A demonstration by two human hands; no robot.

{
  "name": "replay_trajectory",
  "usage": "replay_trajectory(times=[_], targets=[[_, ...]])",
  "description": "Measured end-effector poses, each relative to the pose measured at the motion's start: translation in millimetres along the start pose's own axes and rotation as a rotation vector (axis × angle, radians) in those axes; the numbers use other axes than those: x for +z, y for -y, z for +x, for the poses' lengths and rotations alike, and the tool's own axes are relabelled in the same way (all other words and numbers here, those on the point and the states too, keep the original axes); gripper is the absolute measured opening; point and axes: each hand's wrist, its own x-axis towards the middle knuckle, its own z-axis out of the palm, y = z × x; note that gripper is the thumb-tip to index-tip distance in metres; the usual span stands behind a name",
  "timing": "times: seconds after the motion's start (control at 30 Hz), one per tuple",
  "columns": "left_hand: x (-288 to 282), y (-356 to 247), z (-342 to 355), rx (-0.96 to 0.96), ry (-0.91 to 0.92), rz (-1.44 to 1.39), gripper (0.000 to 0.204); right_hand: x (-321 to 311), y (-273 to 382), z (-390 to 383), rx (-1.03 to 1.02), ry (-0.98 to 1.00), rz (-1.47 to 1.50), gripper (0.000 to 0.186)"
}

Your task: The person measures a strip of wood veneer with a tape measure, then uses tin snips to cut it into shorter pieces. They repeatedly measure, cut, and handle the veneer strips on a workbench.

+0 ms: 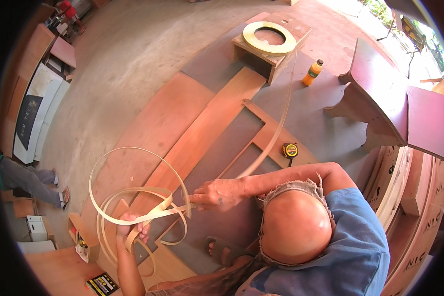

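Observation:
My left hand (133, 228) is closed round several loose loops of pale edge banding strip (158, 213) at the lower left. To its right, my right hand (218, 194) has its fingers curled together on the same strip, beside the crossing loops; its exact grip is partly hidden. A long run of strip passes behind my right wrist and curves up to a flat cream roll (249, 38). The roll lies on a low wooden stand (293, 30) at the far side.
Wooden boards (202, 130) lie on grey sheeting. A tape measure (290, 150) and an orange drink bottle (313, 72) stand right of them. Curved furniture panels (375, 84) are farther right. At the left edge, another person's legs (32, 180) show. A dark box (102, 284) lies lower left.

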Motion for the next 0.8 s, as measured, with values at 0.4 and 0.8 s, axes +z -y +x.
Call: replay_trajectory(times=[0.4, 0.8], targets=[[67.7, 21.0, 31.3, 0.076, 0.084, 0.333, 0.049, 37.9, 17.0, 38.1, -0.039, -0.126, 0.247, 0.060], [80.3, 32.8, 31.1, 0.663, -0.357, 0.271, 0.040, 3.7, 35.0, 47.4, 0.318, -0.211, 0.790, 0.031]])
